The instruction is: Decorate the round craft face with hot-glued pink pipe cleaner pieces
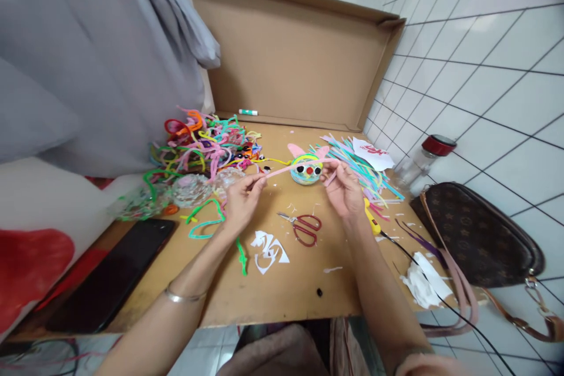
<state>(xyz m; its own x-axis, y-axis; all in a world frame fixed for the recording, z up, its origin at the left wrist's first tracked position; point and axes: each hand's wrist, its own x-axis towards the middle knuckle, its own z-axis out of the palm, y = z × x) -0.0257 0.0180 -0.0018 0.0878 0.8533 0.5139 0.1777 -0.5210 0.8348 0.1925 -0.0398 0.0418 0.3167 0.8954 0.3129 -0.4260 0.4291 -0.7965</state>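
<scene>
My left hand (240, 200) and my right hand (344, 189) each pinch one end of a pink pipe cleaner (296, 168), stretched straight between them above the wooden table (282, 288). Just behind the stretched pipe cleaner sits a small round craft figure (307, 171) with googly eyes, a red nose and pink ears. Red-handled scissors (304, 228) lie on the table below and between my hands.
A heap of coloured pipe cleaners (202, 144) lies at the back left, straight ones (365, 167) at the right. White paper cutout (268, 251), black phone (112, 273), brown handbag (476, 235), red-lidded jar (423, 161), glue stick (248, 112), cardboard backing (291, 53).
</scene>
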